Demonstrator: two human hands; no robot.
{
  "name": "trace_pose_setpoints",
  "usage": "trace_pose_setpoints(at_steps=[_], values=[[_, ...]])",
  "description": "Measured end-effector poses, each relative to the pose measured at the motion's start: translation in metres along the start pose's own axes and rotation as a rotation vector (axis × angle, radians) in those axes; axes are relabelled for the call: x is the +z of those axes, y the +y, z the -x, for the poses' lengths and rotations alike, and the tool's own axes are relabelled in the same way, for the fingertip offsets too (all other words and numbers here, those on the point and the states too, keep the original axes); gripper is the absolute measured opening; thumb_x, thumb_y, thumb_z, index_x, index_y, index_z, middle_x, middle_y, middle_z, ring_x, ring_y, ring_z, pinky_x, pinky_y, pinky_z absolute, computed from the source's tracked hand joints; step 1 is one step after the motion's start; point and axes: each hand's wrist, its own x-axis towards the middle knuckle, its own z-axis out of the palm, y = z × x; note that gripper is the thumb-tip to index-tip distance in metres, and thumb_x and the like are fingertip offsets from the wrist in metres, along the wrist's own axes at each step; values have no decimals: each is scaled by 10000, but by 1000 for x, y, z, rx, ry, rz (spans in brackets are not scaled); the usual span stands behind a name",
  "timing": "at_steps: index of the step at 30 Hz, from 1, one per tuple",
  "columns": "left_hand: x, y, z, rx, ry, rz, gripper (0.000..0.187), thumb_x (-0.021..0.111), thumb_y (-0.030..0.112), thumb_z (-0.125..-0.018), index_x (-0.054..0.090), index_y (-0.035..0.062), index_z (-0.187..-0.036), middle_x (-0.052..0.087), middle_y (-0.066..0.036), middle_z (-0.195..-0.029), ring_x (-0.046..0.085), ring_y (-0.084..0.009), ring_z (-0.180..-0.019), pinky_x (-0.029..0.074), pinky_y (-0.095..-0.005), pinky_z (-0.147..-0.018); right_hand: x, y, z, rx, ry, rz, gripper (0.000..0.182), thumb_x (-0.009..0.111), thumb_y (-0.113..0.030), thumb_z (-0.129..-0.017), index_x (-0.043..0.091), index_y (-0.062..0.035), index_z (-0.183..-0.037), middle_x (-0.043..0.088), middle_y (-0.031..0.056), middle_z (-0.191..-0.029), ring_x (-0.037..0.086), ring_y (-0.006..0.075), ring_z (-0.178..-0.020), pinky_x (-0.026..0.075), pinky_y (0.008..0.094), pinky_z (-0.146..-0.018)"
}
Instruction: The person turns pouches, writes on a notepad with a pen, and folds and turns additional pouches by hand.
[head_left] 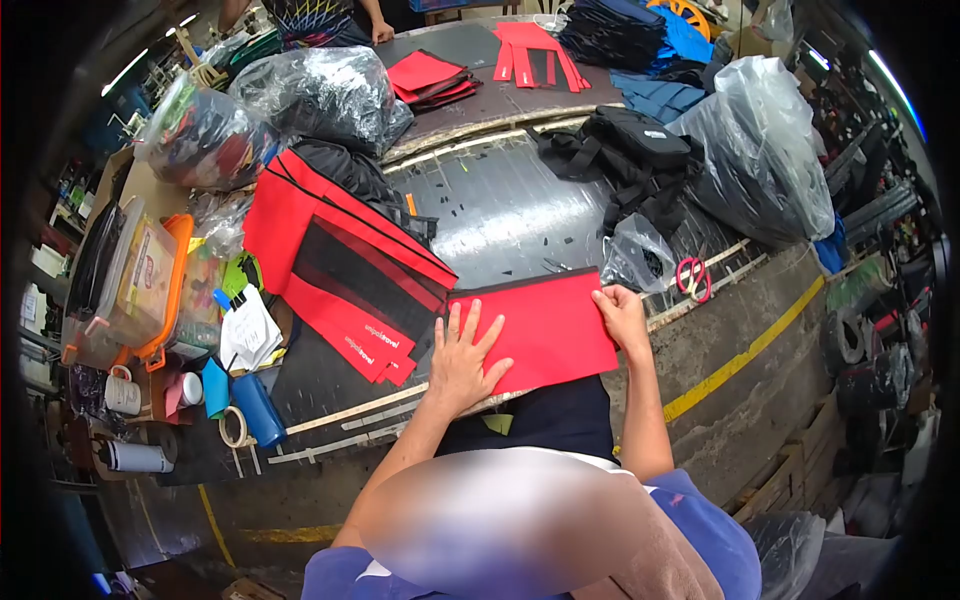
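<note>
A red fabric panel [550, 325] with a dark strip along its far edge lies at the table's near edge. My left hand [462, 362] rests flat on its left part, fingers spread. At the right edge, my right hand [627, 320] pinches the panel between thumb and fingers. Left of it is a fanned stack of red panels [290, 230] with black mesh sections and white lettering, close to my left fingertips. Scissors [692, 278] with pink handles lie to the right of my right hand.
A black bag [640, 140] with straps and a large clear plastic bag [755, 150] occupy the right side. More red pieces [430, 75] lie farther back. A tape roll [233, 427], blue case [258, 410] and orange-rimmed bin [175, 290] stand left. Another person's hand [382, 32] touches the far table.
</note>
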Motion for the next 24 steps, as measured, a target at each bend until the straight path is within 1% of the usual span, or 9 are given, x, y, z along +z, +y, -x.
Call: trace_pose_setpoints(at_steps=[3,7,10,13,15,17,21,23,24], values=[[-7,-1,-5,-4,-2,-13,751,654,583,-964,510,200,-1594,339,-230,-1697,283,-497,-1558,247,-712,-1222,-13,-37,10,326,-245,-427,317,702,-250,-1050,722,49,-1155,791,66,-962,712,112,-768,573,302,-699],[-20,3,-15,-18,-59,4,776,690,562,-942,501,181,-1591,390,-224,-1655,326,-486,-1532,273,-685,-1221,-10,-30,3,118,-426,-410,306,664,-220,-1078,712,53,-1208,791,58,-1032,728,111,-838,593,289,-760],[-32,5,-16,-15,-50,40,783,729,527,-922,516,142,-1570,456,-221,-1601,383,-484,-1494,303,-664,-1209,-32,-81,23,24,-422,-492,297,643,-197,-1089,704,50,-1243,787,66,-1073,734,116,-891,593,287,-802],[-40,11,10,1,363,289,761,786,414,-891,534,80,-1527,541,-216,-1498,456,-474,-1432,336,-627,-1188,-62,-133,45,-42,-369,-624,294,626,-190,-1097,700,45,-1256,783,73,-1115,733,120,-943,592,286,-839],[-27,10,38,-37,351,298,751,794,381,-883,538,68,-1516,555,-214,-1475,471,-465,-1419,345,-618,-1178,-75,-156,49,-57,-323,-703,293,620,-195,-1099,701,41,-1252,780,75,-1138,730,120,-968,590,286,-855],[-11,6,55,-125,344,312,734,811,315,-866,548,46,-1495,583,-210,-1430,501,-445,-1392,361,-601,-1158,-78,-183,33,-258,-301,-612,289,619,-209,-1100,704,36,-1228,775,55,-1095,714,101,-951,575,276,-840],[-9,6,48,-134,319,297,645,793,293,-878,597,54,-1444,586,-207,-1416,513,-407,-1387,359,-580,-1146,-51,-242,-46,-474,-233,-484,263,614,-221,-1104,712,17,-1157,744,16,-986,673,76,-835,539,262,-747],[-8,5,48,-126,305,254,621,794,291,-879,611,58,-1425,589,-203,-1411,516,-397,-1385,356,-569,-1144,-31,-269,-91,-517,-102,-590,260,604,-224,-1109,712,11,-1128,734,10,-954,657,68,-805,532,263,-727],[-7,5,49,-113,281,217,598,794,289,-879,626,61,-1405,592,-199,-1406,519,-388,-1384,354,-557,-1142,-22,-281,-108,-525,-111,-592,260,604,-224,-1109,712,11,-1128,734,10,-954,657,68,-805,532,263,-727]])
